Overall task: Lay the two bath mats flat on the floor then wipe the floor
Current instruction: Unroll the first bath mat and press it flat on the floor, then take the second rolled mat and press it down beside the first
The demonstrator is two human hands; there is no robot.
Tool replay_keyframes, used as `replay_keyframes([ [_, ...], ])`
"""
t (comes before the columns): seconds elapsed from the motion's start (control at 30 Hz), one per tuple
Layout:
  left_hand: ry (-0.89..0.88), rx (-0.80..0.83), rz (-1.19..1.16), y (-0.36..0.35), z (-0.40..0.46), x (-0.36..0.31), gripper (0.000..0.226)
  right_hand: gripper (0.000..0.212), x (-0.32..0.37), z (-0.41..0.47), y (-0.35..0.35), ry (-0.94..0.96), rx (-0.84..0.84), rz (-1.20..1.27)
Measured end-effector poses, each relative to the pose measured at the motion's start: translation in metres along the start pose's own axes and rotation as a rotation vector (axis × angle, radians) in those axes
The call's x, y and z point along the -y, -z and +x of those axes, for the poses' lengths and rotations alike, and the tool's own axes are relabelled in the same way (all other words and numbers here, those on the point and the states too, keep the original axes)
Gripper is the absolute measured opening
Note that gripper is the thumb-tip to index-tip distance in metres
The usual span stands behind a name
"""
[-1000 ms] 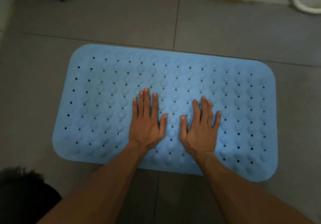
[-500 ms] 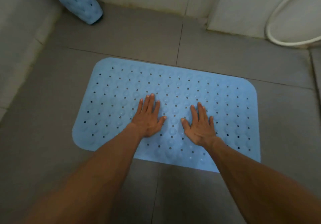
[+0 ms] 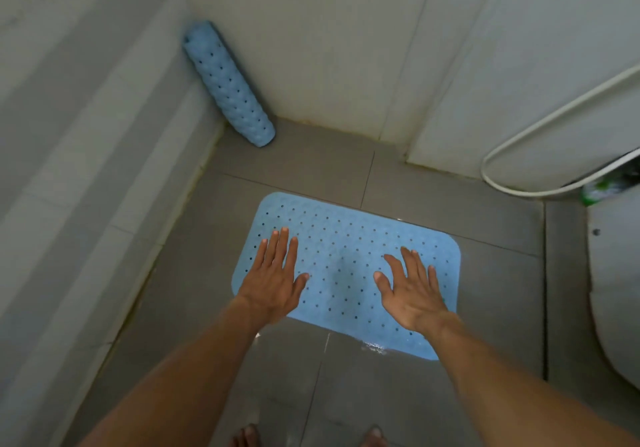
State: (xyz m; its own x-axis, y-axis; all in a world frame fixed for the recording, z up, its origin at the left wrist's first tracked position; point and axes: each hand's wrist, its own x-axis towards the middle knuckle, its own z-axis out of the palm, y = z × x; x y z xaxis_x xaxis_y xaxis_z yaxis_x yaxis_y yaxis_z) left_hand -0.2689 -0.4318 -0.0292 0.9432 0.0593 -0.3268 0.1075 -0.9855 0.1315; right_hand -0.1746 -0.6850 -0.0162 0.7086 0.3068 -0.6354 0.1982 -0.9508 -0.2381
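Note:
A light blue bath mat (image 3: 343, 259) with rows of small holes lies flat on the grey tiled floor (image 3: 304, 166). My left hand (image 3: 273, 280) hovers palm down over the mat's left part, fingers spread. Over the mat's right part, my right hand (image 3: 410, 290) is also palm down with fingers apart. Neither hand holds anything. A second blue bath mat (image 3: 228, 86), rolled into a tube, leans upright in the far left corner against the wall.
White tiled walls close the left and far sides. A white hose (image 3: 540, 134) loops along the right wall above the floor. A white toilet (image 3: 616, 290) fills the right edge, with something green (image 3: 599, 190) behind it. My bare toes (image 3: 246, 436) show at the bottom. The floor by the mat's near edge looks wet.
My head has risen and pulled back, so the mat looks smaller and the rolled mat and walls came into view. Both hands lifted off the mat's middle and moved apart.

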Motion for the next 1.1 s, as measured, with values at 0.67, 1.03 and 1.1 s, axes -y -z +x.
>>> replay_keyframes([
  [0.67, 0.214, -0.210, -0.002, 0.245, 0.043, 0.152, 0.083, 0.060, 0.222, 0.052, 0.256, 0.287, -0.268, -0.021],
  [1.03, 0.267, -0.055, -0.005, 0.234, 0.249, 0.337, 0.068, 0.058, 0.382, 0.291, 0.280, 0.387, -0.151, -0.127],
  [1.1, 0.270, -0.039, -0.057, 0.235, 0.287, 0.357, 0.070, 0.057, 0.405, 0.329, 0.284, 0.404, -0.152, -0.149],
])
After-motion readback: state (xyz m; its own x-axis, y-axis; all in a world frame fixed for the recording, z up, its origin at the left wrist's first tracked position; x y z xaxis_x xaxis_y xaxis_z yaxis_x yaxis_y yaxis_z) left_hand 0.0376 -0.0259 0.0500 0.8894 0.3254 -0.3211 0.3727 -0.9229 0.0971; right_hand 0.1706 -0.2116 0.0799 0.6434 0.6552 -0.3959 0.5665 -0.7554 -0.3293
